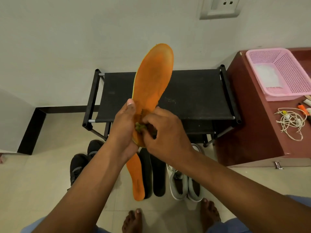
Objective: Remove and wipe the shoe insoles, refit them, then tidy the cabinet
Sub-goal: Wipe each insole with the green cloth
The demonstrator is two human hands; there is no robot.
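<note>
My left hand (124, 128) grips the heel end of an orange insole (153, 78) that stands upright in front of the black shoe rack (193, 91). My right hand (165, 133) holds a small green cloth (139, 127) pressed against the insole's heel. A second orange insole (136, 179) lies on the floor below, beside two black insoles (154, 174). Black shoes (80, 163) sit to the left and white-and-grey shoes (185, 185) to the right.
A maroon cabinet (249, 132) stands at the right, carrying a pink mesh basket (279, 73), a tangled white cable (291, 123) and small items. The wall is close behind the rack. My bare feet (134, 221) are on the tiled floor.
</note>
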